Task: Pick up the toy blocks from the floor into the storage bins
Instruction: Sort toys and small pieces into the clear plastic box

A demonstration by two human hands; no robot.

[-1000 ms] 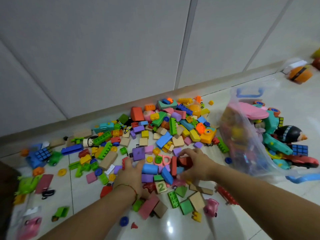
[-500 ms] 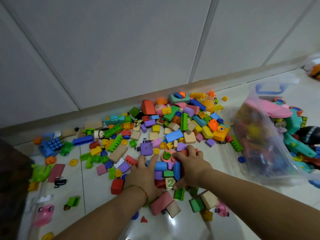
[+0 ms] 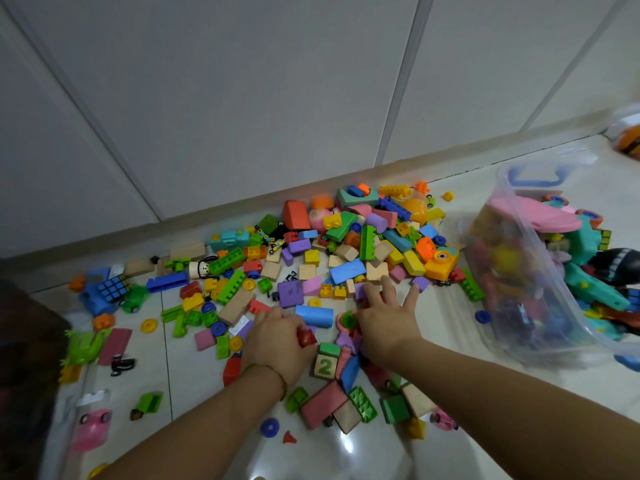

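- Left hand [image 3: 277,341]: the grip is clamped on a small red block [image 3: 305,338], with the fingers curled round it and the knuckles up, low over the floor [image 3: 194,393]. A thin bracelet [image 3: 277,374] circles the wrist.
- Right hand [image 3: 386,320]: the grip is apart, with the fingers straight and spread and the palm down on the blocks. It holds nothing. A small purple block [image 3: 360,292] lies at the fingertips.
- Blue cylinder [image 3: 313,315]: it lies on its side between the two grips, just beyond the red block. Whether it touches either hand cannot be told.
- Pink ring [image 3: 341,323]: it sits just left of the right grip, with a green piece inside it.
- Number block [image 3: 325,366]: a wooden cube marked with a green 2, on the near side of both grips, between the wrists.
- Pile of blocks [image 3: 347,270]: plastic, foam and wooden pieces in many colours are spread on the floor beyond both grips, up to the foot of the wall [image 3: 277,98]. More pieces lie left of the left grip and on the near side of the forearms.
- Storage bin [image 3: 540,289]: a clear plastic bin standing on the floor well to the right of the right grip. It is filled with toys and has a blue handle [image 3: 535,180] at its far rim.
- Puzzle cube [image 3: 112,287] and pink toy car [image 3: 91,427]: both lie on the floor, far left of the left grip.
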